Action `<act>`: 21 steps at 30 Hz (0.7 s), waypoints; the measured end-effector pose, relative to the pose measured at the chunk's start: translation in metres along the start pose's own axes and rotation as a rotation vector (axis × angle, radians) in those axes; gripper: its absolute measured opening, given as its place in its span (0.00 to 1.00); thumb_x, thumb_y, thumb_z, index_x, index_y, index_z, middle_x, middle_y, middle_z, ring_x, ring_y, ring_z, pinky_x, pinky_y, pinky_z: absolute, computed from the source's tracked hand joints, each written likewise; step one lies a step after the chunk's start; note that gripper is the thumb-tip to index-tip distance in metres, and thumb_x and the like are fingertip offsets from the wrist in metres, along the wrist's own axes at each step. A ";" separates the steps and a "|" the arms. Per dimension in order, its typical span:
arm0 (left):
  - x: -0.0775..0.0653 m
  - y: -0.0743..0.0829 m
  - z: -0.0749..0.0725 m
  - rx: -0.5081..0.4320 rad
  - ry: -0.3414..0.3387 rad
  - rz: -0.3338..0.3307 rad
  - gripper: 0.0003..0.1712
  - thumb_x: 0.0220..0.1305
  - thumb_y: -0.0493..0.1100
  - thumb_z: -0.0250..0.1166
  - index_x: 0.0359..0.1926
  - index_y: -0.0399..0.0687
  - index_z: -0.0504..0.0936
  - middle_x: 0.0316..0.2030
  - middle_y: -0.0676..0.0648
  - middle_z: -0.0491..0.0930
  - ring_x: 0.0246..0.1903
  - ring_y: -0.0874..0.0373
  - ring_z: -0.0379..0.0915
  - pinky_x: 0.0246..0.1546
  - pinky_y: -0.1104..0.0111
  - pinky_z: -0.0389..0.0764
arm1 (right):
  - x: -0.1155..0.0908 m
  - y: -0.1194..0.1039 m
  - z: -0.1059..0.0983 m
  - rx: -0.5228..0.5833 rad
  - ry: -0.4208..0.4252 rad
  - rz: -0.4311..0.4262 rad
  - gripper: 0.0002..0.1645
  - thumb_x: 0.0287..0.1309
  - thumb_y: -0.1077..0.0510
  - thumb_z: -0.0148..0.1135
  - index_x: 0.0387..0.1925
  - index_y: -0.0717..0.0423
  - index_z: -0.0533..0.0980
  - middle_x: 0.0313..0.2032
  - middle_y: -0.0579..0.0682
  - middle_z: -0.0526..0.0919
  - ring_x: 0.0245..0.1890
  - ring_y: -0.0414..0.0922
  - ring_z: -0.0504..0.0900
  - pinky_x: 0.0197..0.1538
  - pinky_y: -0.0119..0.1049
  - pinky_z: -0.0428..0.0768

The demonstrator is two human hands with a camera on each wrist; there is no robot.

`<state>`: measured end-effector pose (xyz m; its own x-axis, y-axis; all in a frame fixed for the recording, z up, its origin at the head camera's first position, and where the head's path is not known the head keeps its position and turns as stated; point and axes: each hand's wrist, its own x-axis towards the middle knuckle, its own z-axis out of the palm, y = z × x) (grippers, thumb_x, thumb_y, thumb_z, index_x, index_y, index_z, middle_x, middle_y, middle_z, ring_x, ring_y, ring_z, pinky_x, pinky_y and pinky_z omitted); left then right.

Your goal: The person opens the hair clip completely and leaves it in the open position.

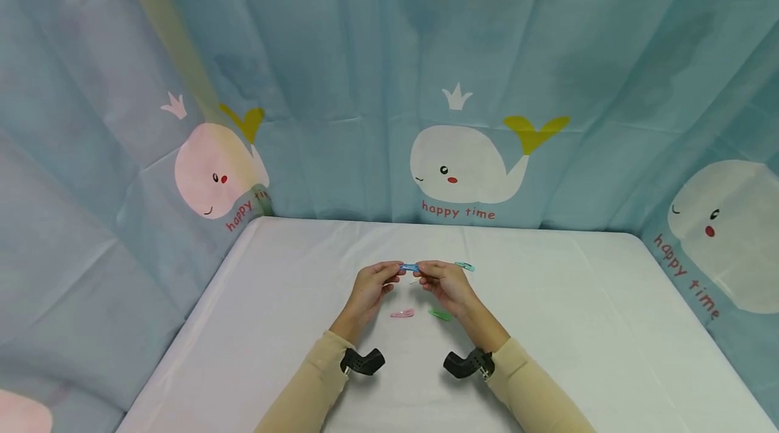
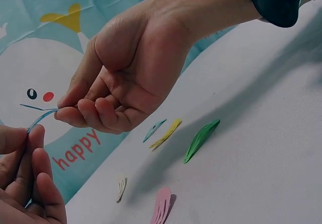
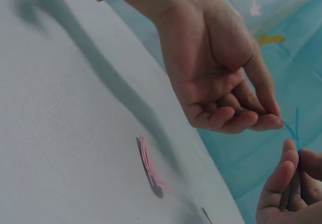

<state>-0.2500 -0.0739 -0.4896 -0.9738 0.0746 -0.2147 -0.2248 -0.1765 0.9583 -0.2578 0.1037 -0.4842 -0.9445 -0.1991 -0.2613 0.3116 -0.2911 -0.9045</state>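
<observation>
Above the middle of the white table [image 1: 566, 298], both hands hold one thin blue hair clip [image 1: 409, 268] between them. My left hand [image 1: 394, 273] pinches its left end with thumb and fingertips. My right hand [image 1: 424, 273] pinches the other end. In the left wrist view the blue clip [image 2: 40, 118] runs from the right hand [image 2: 68, 114] down to the left hand [image 2: 27, 138], and its two strips are spread apart. The right wrist view shows the blue clip [image 3: 293, 131] between the left hand [image 3: 266, 121] and the right hand [image 3: 289, 156].
Loose clips lie on the table under and around the hands: a pink clip [image 1: 402, 313], a green clip [image 1: 439, 314] and a teal clip [image 1: 465, 266]. The left wrist view also shows a yellow clip [image 2: 168, 132] and a pale clip [image 2: 121, 188]. A whale-print curtain [image 1: 462, 169] surrounds the table.
</observation>
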 end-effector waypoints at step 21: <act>0.007 0.006 -0.010 0.104 0.072 0.032 0.13 0.64 0.39 0.63 0.45 0.34 0.84 0.28 0.56 0.83 0.33 0.60 0.73 0.41 0.64 0.74 | 0.018 -0.009 0.009 -0.135 0.026 -0.009 0.13 0.63 0.63 0.60 0.44 0.71 0.78 0.23 0.45 0.81 0.22 0.37 0.75 0.28 0.26 0.76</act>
<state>-0.2587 -0.0839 -0.4875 -0.9811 -0.0011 -0.1933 -0.1926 -0.0747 0.9784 -0.2764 0.0942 -0.4776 -0.9501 -0.1725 -0.2598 0.2877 -0.1637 -0.9436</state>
